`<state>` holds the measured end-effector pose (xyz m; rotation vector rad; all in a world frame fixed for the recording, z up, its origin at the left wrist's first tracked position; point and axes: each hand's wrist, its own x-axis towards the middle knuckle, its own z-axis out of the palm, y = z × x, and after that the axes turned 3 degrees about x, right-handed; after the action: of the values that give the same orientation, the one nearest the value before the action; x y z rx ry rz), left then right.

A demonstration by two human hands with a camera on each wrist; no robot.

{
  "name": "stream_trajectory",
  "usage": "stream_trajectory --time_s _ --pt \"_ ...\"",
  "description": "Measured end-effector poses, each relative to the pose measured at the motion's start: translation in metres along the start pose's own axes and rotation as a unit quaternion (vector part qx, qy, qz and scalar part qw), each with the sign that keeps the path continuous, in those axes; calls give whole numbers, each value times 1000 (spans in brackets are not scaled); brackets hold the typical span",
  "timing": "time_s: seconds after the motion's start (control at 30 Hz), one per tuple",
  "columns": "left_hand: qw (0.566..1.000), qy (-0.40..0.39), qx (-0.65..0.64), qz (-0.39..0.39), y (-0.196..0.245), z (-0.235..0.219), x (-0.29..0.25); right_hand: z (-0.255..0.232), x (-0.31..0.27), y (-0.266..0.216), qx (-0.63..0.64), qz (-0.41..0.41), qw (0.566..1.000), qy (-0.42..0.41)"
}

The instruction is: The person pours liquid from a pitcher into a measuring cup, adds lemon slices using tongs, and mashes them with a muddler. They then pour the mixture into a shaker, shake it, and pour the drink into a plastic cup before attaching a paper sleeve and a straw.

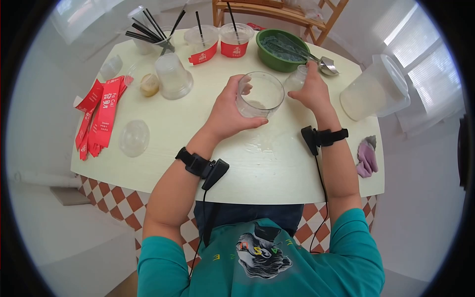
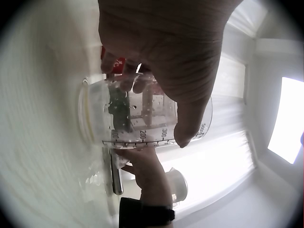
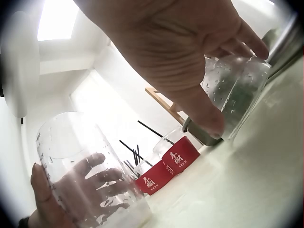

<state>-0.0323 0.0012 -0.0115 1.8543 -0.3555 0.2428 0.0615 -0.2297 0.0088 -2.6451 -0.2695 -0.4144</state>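
Left hand: fingers and thumb clamped round the wall of one clear measuring cup, printed with a black scale, wet with droplets, held above the middle of the desk; whether its base touches the desk, cannot tell. Right hand: thumb and fingers set round one smaller clear vessel, droplets on its wall, just beside the green bowl. Across the bowl's rim, one metal utensil, its broad end over the desk. To the right, one translucent lidded pitcher; nearer the person, one purple-and-grey cloth by the desk's edge. At the far side, two clear cups with red bands, a black straw in each; beside them, one clear container of black straws. To the left, one translucent upturned cup, next to one small jar with yellowish-brown contents; red printed strips, overlapping; one clear domed lid, lying apart. Between measuring cup and person, drops of water on the desk. Behind the desk, one wooden chair.
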Motion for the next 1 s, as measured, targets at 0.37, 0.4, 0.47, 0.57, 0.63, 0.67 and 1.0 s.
stream_trajectory --time_s 0.37,0.4,0.47,0.57,0.63,0.67,1.0 --pt "999 -24 -16 -24 2 -1 1 -51 -24 -45 -58 -77 995 -10" --pt "999 -35 -22 -33 4 -2 0 -55 -27 -48 -52 -75 996 -8" --pt "999 -36 -17 -11 9 -6 0 -61 -31 -51 153 -112 981 -33" --pt "1000 -16 10 -3 25 -27 -2 -61 -34 -53 238 -200 950 -14" --pt "996 36 81 -14 36 -52 0 -65 -39 -61 260 -214 941 -40" --pt "990 64 124 -12 39 -67 5 -66 -42 -65 279 -231 930 -68" --pt "791 81 596 -112 12 -158 53 -48 -50 -77 255 -182 937 -152"
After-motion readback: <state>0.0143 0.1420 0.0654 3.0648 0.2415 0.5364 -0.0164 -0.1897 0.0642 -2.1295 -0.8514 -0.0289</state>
